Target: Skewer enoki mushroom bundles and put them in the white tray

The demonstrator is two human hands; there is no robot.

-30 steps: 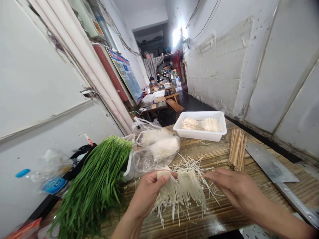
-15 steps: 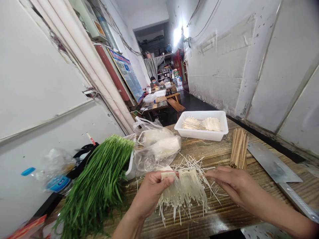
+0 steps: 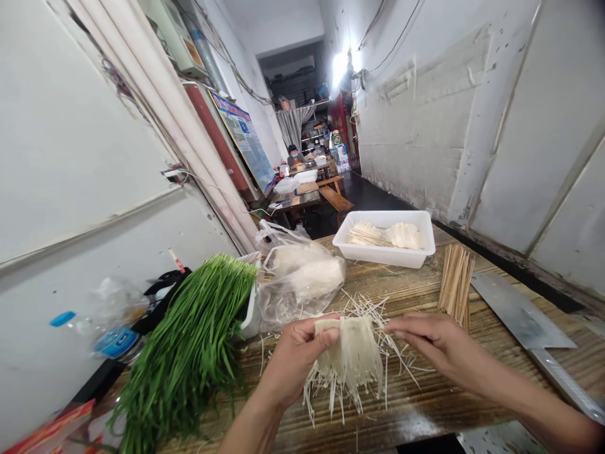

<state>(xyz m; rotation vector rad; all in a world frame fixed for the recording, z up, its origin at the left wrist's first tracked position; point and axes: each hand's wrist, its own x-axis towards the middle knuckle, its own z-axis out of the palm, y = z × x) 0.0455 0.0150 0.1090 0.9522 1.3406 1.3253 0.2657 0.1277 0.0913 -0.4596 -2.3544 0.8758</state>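
Observation:
My left hand (image 3: 302, 353) is closed on a flat bunch of enoki mushrooms (image 3: 357, 353), thumb in front and fingers behind the top edge. The thin stems and caps hang down over the table. At the bunch's right side, my right hand (image 3: 423, 334) is closed in a pinch on the end of a thin skewer, mostly hidden by the fingers and the mushrooms. Loose enoki strands (image 3: 366, 309) lie scattered behind and below the bunch. Just beyond my right hand sits a bundle of bamboo skewers (image 3: 456, 280).
A white tray (image 3: 385, 254) holds skewered enoki bunches at the back. Left of centre lies a clear plastic bag (image 3: 302, 277) of mushrooms, beside a heap of green chives (image 3: 189, 353). A cleaver (image 3: 522, 312) rests at right. Far back, a person (image 3: 293, 156) sits at another table.
My left hand and the bunch have shifted slightly right, bringing the bunch closer to my right fingertips. The mushrooms are gathered more tightly together. The view has moved slightly.

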